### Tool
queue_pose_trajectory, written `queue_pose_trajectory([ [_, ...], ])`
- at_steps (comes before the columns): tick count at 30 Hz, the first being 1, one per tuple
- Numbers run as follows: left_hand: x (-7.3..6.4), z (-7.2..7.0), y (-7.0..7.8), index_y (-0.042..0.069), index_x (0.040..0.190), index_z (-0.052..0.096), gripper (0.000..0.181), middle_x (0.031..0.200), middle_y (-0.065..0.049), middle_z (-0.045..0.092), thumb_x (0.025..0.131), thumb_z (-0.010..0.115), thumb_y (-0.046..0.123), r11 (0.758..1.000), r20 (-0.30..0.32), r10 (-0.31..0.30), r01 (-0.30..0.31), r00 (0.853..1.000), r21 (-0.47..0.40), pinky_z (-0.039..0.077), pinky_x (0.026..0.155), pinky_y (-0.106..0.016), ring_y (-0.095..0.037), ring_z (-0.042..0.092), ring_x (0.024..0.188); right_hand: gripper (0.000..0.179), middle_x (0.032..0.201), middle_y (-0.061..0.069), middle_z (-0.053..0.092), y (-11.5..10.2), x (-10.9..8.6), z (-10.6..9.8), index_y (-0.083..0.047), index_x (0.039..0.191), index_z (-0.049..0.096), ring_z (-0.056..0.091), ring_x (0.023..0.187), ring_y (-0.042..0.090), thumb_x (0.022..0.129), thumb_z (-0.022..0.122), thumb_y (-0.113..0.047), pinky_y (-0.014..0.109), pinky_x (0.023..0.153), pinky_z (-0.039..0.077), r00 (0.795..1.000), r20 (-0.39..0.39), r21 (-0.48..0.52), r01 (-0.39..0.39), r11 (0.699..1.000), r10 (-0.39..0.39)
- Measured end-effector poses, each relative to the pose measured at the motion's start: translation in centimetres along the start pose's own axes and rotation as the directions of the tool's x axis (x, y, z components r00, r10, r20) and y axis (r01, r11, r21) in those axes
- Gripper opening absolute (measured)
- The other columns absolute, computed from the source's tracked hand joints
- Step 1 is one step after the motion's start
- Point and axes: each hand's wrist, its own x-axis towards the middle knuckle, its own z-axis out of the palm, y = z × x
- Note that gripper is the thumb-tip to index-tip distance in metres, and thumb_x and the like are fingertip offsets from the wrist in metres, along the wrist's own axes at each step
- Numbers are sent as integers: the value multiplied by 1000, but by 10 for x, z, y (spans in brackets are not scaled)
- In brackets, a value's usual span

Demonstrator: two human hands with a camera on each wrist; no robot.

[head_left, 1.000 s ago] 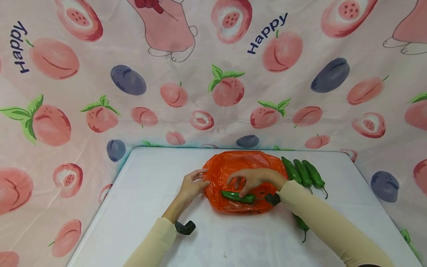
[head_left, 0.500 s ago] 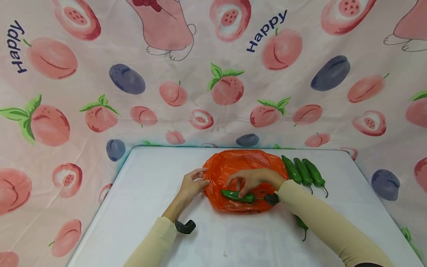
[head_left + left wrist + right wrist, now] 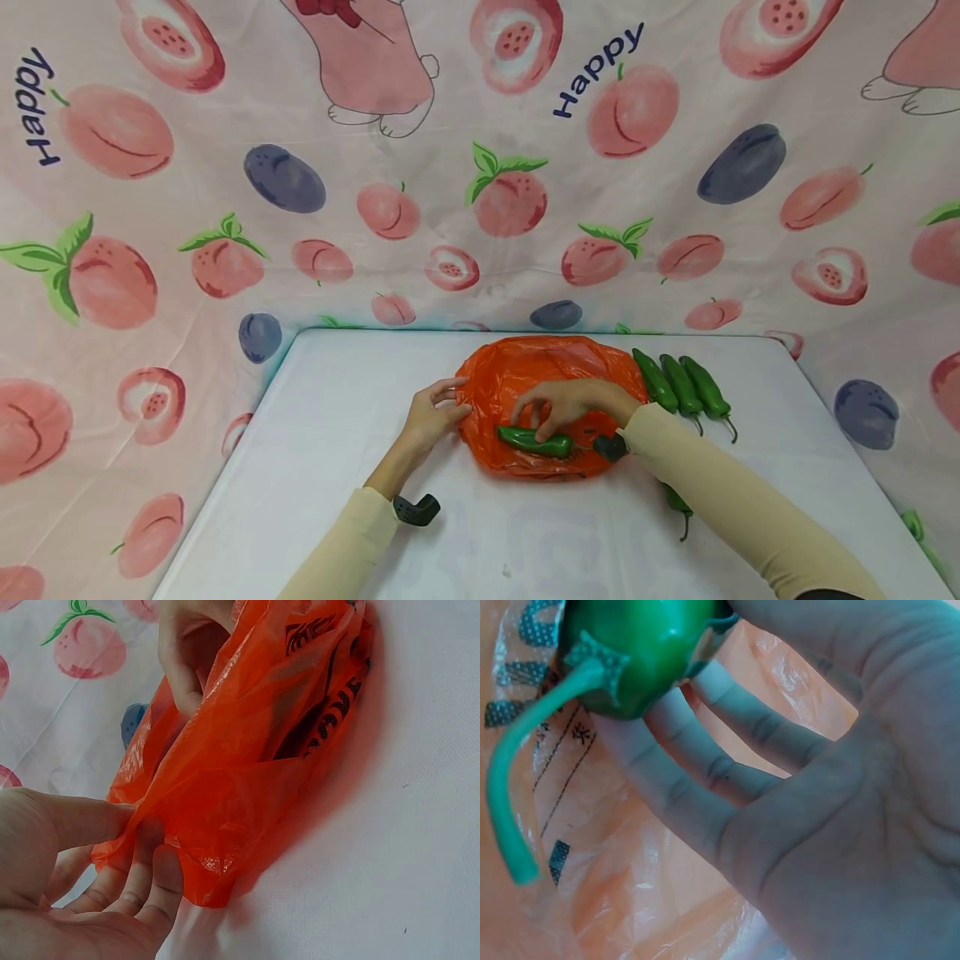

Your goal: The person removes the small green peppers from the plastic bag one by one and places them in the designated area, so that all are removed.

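Observation:
An orange-red plastic bag (image 3: pixel 487 375) with dark printing sits open at the back middle of the white table. My left hand (image 3: pixel 432 419) pinches the bag's left rim between thumb and fingers, as the left wrist view also shows. Inside the bag's opening, my right hand (image 3: pixel 562 404) grips a green chili pepper (image 3: pixel 517 438) lying crosswise, its stem toward the right. In the right wrist view that pepper (image 3: pixel 645 652) shows its curved stem, with the fingers (image 3: pixel 720 761) curled round its body.
Three green peppers (image 3: pixel 681 387) lie side by side just right of the bag. Another pepper (image 3: pixel 677 500) lies nearer, partly hidden beneath the right sleeve. A fruit-printed cloth (image 3: pixel 450 208) hangs behind the white table (image 3: pixel 345 367).
Almost nothing has moved; both hands keep their places on the bag and the pepper. The head view has shifted very slightly.

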Motion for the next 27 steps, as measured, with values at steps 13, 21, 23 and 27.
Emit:
queue_pose_trajectory([
  [13,1,0,-2,11,137,64,46,117,-17,61,93,70,-1,1000,-9,-9,9,1000,-3,61,71,-31,-20,67,83,28,111,-1,65,2,0,-2,-28,117,72,61,101,20,94,75,-11,36,84,54,999,6,6,50,999,-50],
  [21,1,-1,-3,10,138,64,46,118,-17,61,93,70,-1,1000,-7,-7,7,1000,-3,61,71,-30,-20,67,84,28,113,-4,65,2,0,-2,-28,116,72,61,104,19,94,75,-11,36,87,53,998,0,5,57,998,-57],
  [23,2,-1,-3,9,138,63,46,119,-18,60,93,70,-1,1000,-2,-5,5,1000,-4,61,71,-30,-20,67,84,28,113,-4,65,2,-1,-3,-28,116,72,61,104,19,94,75,-11,37,87,53,999,-4,10,53,999,-53],
  [27,3,-1,-4,9,138,63,46,119,-19,60,93,71,-1,1000,-1,-6,6,1000,-9,61,72,-30,-19,66,84,28,113,-3,66,2,-3,-4,-28,117,72,60,104,20,94,76,-12,38,87,54,999,-24,7,36,999,-36],
])
